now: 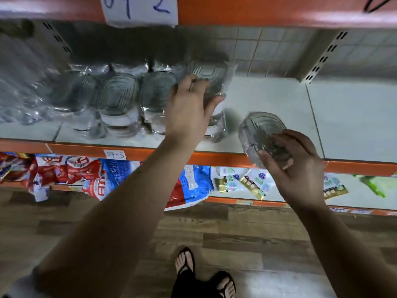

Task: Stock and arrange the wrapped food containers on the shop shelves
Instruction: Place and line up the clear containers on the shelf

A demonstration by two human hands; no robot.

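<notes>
Several clear oval food containers in plastic wrap stand in a row of stacks (117, 100) on the white middle shelf (268, 97). My left hand (189, 108) grips the rightmost wrapped stack (214, 82), thumb on its right side. My right hand (294, 168) holds a single clear oval container (257, 130) tilted above the shelf's front edge, to the right of the row.
An orange shelf lip (129, 150) carries a paper label. The shelf below holds red and blue bags (90, 179) and small packets (251, 183). An upper orange shelf edge (257, 9) hangs overhead. White shelf surface extends to the right. My sandalled feet (204, 274) stand on wood flooring.
</notes>
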